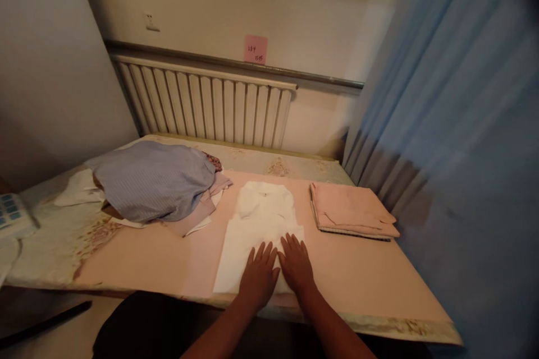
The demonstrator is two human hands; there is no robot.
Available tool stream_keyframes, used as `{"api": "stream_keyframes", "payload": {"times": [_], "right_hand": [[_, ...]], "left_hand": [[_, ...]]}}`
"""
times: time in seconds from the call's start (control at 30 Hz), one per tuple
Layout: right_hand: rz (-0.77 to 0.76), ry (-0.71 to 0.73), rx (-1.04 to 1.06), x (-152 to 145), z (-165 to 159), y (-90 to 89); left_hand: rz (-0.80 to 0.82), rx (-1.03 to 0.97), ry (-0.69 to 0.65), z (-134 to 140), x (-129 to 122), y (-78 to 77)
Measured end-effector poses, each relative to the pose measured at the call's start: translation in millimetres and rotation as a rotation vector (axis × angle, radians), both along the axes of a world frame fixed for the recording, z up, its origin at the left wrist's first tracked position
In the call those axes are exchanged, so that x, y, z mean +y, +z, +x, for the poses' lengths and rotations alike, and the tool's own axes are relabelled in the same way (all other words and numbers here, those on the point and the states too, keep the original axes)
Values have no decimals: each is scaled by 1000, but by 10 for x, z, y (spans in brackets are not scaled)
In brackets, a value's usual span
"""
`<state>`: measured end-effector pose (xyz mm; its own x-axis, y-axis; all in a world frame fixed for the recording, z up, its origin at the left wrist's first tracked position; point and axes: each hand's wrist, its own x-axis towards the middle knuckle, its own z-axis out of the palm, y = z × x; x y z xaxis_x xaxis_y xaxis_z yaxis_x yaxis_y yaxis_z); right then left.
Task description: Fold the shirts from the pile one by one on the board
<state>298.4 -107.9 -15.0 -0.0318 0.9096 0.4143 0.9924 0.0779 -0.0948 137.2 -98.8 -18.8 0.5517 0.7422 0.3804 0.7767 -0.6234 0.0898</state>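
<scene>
A white shirt [240, 247], partly folded, lies flat in front of me on a pink mat [181, 263]. Its collar end points toward the wall. My left hand [259, 275] rests on the lower part of the shirt with fingers outstretched. Beside it, my right hand [297, 263] also lies flat on the fabric, fingers stretched forward. The two hands are close together near the thumbs. Part of the shirt's near edge is hidden under my hands and forearms.
On the left is a loose heap of clothes [155, 179], a blue-grey one on top. Folded pink clothes [353, 207] are stacked at the right. A radiator [206, 104] stands behind the table, a blue curtain [463, 151] hangs along the right, and a device with buttons [14, 216] sits far left.
</scene>
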Motion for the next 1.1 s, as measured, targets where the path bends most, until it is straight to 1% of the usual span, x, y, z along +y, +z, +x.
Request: {"api": "stream_keyframes", "payload": {"times": [0.27, 0.5, 0.8, 1.1], "right_hand": [[-20, -20, -24, -3, 1, 22], [-16, -13, -22, 0, 7, 20], [-2, -15, -17, 7, 9, 5], [0, -15, -23, -1, 6, 8]], "left_hand": [[17, -5, 12, 10, -2, 15], [38, 32, -4, -43, 48, -19], [16, 54, 28, -259, 208, -6], [-10, 68, 110, -493, 349, 25]]}}
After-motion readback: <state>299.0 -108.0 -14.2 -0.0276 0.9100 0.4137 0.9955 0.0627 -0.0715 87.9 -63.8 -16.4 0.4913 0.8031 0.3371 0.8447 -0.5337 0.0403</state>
